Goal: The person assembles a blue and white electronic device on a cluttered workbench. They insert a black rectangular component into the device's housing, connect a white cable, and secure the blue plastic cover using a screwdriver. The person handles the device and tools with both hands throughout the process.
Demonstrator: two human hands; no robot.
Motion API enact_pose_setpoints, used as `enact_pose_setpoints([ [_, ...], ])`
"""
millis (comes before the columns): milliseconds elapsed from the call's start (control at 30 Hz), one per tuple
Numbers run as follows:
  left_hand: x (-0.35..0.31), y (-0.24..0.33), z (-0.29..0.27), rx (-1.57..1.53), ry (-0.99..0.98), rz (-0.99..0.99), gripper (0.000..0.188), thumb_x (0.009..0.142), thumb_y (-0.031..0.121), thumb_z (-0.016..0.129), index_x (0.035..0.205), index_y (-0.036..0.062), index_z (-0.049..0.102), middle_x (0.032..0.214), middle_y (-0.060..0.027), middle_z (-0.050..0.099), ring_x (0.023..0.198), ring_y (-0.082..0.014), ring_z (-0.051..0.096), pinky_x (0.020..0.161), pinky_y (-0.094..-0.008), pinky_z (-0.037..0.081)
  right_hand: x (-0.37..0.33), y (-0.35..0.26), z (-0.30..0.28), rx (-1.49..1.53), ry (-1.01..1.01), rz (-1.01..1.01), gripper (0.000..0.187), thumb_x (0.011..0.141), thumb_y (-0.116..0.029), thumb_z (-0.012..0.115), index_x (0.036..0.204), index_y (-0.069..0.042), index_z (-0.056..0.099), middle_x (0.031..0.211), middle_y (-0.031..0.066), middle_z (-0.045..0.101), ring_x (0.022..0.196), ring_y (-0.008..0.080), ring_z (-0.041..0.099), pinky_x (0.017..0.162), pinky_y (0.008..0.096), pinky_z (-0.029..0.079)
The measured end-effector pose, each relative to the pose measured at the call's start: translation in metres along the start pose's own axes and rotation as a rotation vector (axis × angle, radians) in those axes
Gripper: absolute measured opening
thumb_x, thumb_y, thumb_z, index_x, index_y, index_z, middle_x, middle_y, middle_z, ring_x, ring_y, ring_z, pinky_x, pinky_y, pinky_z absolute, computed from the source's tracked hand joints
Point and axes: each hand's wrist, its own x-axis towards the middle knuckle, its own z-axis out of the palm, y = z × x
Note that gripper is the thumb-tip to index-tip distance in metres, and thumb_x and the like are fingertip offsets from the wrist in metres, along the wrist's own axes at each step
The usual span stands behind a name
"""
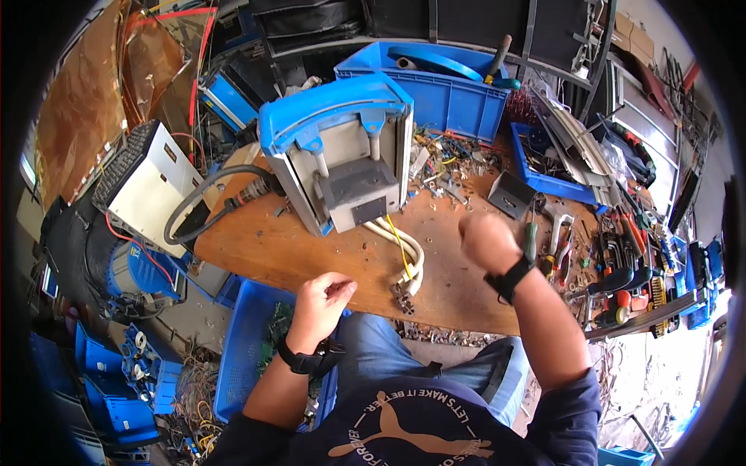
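Note:
A blue and silver-grey machine housing (334,147) stands tilted on the wooden bench (256,252), with a dark box-shaped block (359,186) on its front. Pale thick cables and a thin yellow wire (402,247) run from beneath it to a metal connector (403,297) near the bench's front edge. My left hand (318,307) is at that edge, left of the connector, its fingers curled against the thumb; anything between them is hidden. My right hand (491,245) is closed over the right part of the bench, fingers mostly out of sight. Beside its wrist lies a green-handled screwdriver (530,239).
Hammers, pliers and other tools (559,233) crowd the bench's right side. Behind are loose metal scraps (447,167), a black open box (511,194) and a large blue crate (435,97). A blue basket (241,349) with green circuit boards stands below, at left.

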Motion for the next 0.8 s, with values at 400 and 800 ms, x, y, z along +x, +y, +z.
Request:
enact_pose_setpoints([
  [400, 0.059, 0.009, 0.014, -0.994, 0.034, -0.401, 0.065, 0.093, 0.050, 0.063, 0.133, 0.0018, 0.044, 0.122, -0.0184, 0.058, 0.099, -0.0293, 0.065, 0.083, -0.0425, 0.055, -0.090, -0.041, 0.015, 1.090, 0.247, 0.021, 0.019, 0.082, -0.008, 0.073, 0.097, 0.003, 0.070, 0.085, 0.0125, 0.070, 0.075, 0.0164, 0.066, 0.067, 0.0284, 0.052],
  [800, 0.079, 0.012, 0.042, -1.140, 0.142, -0.346, 0.058, 0.086, 0.049, 0.073, 0.122, 0.0099, 0.050, 0.108, -0.0105, 0.063, 0.100, -0.0217, 0.064, 0.086, -0.0393, 0.053, -0.151, 0.002, 0.021, 1.369, 0.045, 0.109, 0.014, 0.087, 0.001, 0.067, 0.101, 0.005, 0.066, 0.084, 0.0061, 0.067, 0.074, 0.0113, 0.062, 0.066, 0.0237, 0.049],
])
